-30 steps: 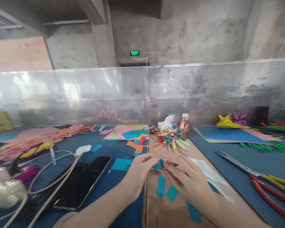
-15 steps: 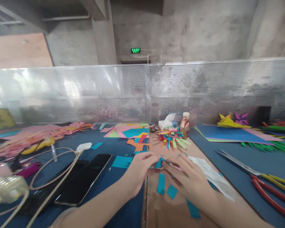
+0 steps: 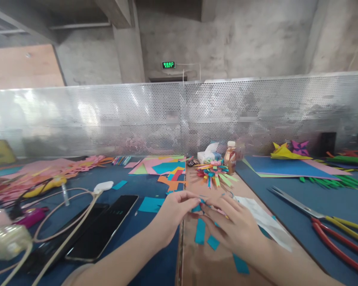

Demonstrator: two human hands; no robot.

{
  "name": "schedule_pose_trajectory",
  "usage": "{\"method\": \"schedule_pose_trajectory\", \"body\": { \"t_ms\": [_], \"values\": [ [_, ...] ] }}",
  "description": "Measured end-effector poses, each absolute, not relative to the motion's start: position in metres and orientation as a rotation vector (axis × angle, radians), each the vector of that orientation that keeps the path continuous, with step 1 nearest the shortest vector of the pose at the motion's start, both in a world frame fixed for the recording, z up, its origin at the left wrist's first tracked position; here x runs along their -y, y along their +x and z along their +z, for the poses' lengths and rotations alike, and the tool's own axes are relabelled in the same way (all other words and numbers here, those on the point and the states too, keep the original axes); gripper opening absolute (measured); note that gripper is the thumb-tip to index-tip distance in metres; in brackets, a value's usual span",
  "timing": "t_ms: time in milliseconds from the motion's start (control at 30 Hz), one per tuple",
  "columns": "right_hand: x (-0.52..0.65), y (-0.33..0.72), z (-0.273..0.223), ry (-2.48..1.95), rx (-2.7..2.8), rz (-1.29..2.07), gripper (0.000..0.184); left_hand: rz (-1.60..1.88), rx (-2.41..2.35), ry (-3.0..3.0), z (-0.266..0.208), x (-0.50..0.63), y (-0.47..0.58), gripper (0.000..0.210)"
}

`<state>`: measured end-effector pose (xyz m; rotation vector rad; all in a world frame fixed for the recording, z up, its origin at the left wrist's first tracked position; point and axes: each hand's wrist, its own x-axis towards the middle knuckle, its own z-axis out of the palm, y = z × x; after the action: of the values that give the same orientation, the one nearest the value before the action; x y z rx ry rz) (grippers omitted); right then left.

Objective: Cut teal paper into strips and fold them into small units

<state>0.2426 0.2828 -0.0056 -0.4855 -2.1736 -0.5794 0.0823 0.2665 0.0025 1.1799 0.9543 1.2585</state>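
Between my two hands is a small piece of blue paper (image 3: pixel 197 207), mostly covered by fingers. My left hand (image 3: pixel 175 216) pinches its left side between thumb and fingers. From the right, my right hand (image 3: pixel 233 221) grips the same piece with its fingertips. Just below them, a blue paper strip (image 3: pixel 200 231) and a blue paper square (image 3: pixel 213 242) lie on the brown board (image 3: pixel 203 266). Another blue strip (image 3: pixel 241 263) sits under my right forearm. Left of my left hand rests a larger blue paper sheet (image 3: pixel 150 204).
Scissors (image 3: pixel 316 216) with red and yellow handles lie open at right. A black phone (image 3: pixel 104 228) and a cable (image 3: pixel 62 254) are at left. Behind my hands stand a colourful paper-strip ornament (image 3: pixel 216 172), a tissue pack (image 3: pixel 208 156) and a bottle (image 3: pixel 230 157). White paper (image 3: pixel 265 220) lies beside my right hand.
The blue piece shows less between my fingers and looks flatter than before. Both hands keep their hold in nearly the same place; the view has shifted slightly.
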Motion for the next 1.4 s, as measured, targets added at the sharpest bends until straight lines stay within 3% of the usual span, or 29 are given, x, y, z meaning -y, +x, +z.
{"method": "schedule_pose_trajectory", "body": {
  "t_ms": [200, 400, 567, 1400],
  "values": [
    [-0.279, 0.244, -0.003, -0.589, 2.072, -0.096, 0.018, 1.235, -0.965, 1.232, 0.004, -0.268, 0.084, 0.011],
    [-0.284, 0.245, 0.012, -0.965, 2.101, 0.638, 0.03, 1.207, -1.035, 1.294, 0.004, -0.27, 0.087, 0.012],
    [-0.289, 0.243, 0.007, -0.933, 2.069, 1.165, 0.025, 1.214, -1.094, 1.35, 0.006, -0.271, 0.085, 0.01],
    [-0.284, 0.239, 0.008, -0.881, 1.785, 1.442, 0.017, 1.152, -1.0, 1.323, -0.001, -0.275, 0.082, 0.011]
  ]
}}
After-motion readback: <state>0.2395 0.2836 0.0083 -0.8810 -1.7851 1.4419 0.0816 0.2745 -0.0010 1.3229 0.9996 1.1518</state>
